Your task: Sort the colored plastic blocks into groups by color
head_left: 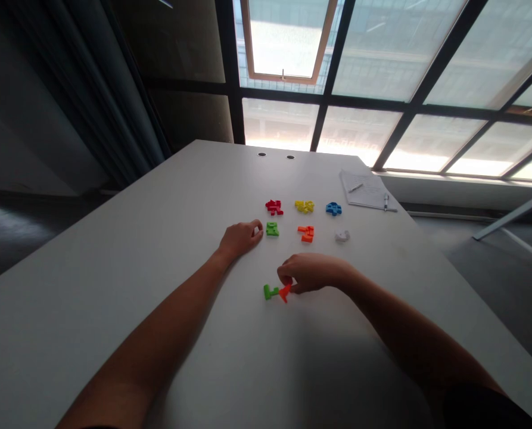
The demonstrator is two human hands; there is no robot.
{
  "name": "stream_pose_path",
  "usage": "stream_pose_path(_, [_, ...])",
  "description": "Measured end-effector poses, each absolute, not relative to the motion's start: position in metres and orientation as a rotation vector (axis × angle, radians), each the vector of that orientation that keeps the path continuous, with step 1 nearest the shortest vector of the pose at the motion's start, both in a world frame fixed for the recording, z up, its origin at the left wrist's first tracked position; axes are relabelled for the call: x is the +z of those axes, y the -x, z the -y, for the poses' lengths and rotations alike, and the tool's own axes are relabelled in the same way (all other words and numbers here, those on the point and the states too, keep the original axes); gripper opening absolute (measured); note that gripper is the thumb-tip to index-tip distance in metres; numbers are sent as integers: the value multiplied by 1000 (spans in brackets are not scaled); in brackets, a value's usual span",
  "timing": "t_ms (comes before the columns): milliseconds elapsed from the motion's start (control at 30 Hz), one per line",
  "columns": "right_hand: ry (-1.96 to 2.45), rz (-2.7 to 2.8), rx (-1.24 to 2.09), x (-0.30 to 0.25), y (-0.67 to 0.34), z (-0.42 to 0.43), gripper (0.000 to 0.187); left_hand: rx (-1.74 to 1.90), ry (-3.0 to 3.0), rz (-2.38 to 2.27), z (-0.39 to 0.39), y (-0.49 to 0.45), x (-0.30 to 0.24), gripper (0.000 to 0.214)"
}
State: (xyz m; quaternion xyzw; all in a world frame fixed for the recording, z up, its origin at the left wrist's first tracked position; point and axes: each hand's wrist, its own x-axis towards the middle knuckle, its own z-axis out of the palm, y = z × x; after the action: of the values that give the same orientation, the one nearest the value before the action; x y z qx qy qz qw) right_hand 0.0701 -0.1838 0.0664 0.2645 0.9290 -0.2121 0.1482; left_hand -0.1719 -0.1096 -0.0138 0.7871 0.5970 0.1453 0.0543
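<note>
Orange-red plastic puzzle piece (285, 292) pinched right now in the R hand (313, 272): fingers (287, 277) clenched on it at the tips, a tidy, controlled grip, w/ a green plastic piece (270, 292) touching it. We're approx. mid-desk (114, 238), well short of the far edge. L hand (241, 238) curled, empty, just beside another green piece (272, 229).

Left hand (240, 239) curled on white table (114, 250), just beside green plastic piece (272, 229). Right hand (313, 273) pinching red-orange piece (285, 292), looks like it's touching second green piece (270, 292). Red piece (274, 207), yellow piece (304, 206), blue piece (333, 208), orange piece (306, 233), white piece (342, 236) laid out nearby. Papers (364, 189) and marker (385, 201) further off.
</note>
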Motion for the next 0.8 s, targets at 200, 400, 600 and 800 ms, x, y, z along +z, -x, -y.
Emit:
stream_pose_path(200, [-1129, -2844, -489, 63, -103, 146, 6, 431, -2395, -1811, 109, 171, -14, 26])
stream_pose_path(400, [-1571, -2895, -100, 37, -105, 126, 13, 418, -2388, -1818, 111, 172, -12, 27])
stream_pose_path(600, [-1652, -2837, 164, 20, -98, 126, 21, 407, -2384, -1818, 111, 172, -12, 28])
stream_pose_path(800, [-1553, -2870, 120, 17, -100, 126, 24, 419, -2375, -1817, 110, 171, -13, 28])
